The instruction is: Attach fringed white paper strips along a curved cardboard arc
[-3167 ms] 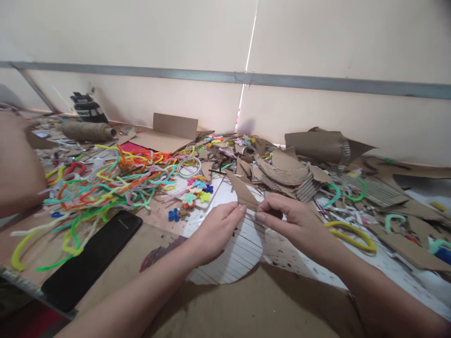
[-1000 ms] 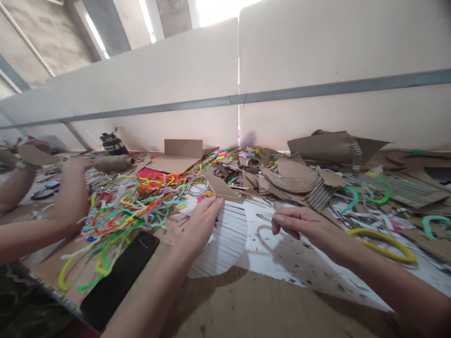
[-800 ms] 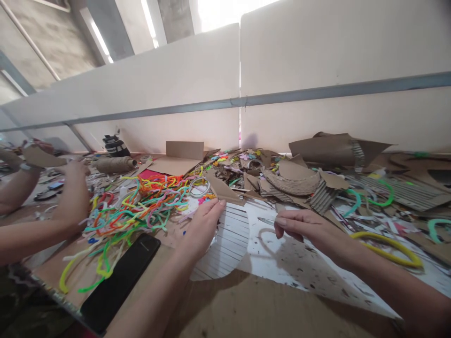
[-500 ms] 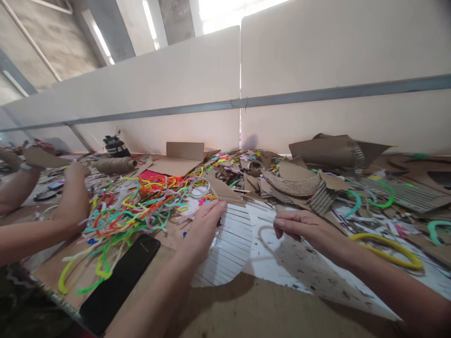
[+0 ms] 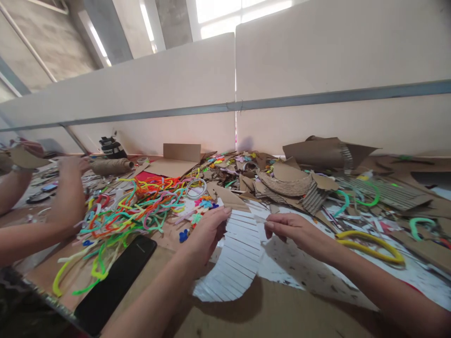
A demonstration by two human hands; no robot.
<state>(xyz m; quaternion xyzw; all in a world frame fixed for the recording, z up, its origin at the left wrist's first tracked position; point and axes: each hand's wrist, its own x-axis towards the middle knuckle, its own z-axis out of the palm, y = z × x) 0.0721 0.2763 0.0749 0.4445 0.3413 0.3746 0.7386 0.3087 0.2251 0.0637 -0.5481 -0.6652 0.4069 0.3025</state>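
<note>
A curved piece of white card (image 5: 234, 256) with dark parallel lines across it is held at its upper left edge by my left hand (image 5: 204, 234), thumb on top. Its rounded lower end hangs over the brown table surface. My right hand (image 5: 294, 230) is just right of the card, thumb and fingers pinched together. Something small and pale may stick out from that pinch, too small to make out. Beneath the right hand lies a white sheet (image 5: 292, 265) scattered with small dark scraps.
On the left are tangled coloured pipe cleaners (image 5: 141, 202), a black phone (image 5: 116, 281) and another person's arm (image 5: 66, 202). Cardboard scraps (image 5: 289, 183) are heaped behind my hands, with a metal ring (image 5: 196, 188) and twine spool (image 5: 112, 166). A yellow loop (image 5: 373, 246) lies right.
The white card has turned slightly and tilted up in my left hand, its lower end lifted clearer of the sheet. My right hand stays pinched near it. The view has shifted slightly.
</note>
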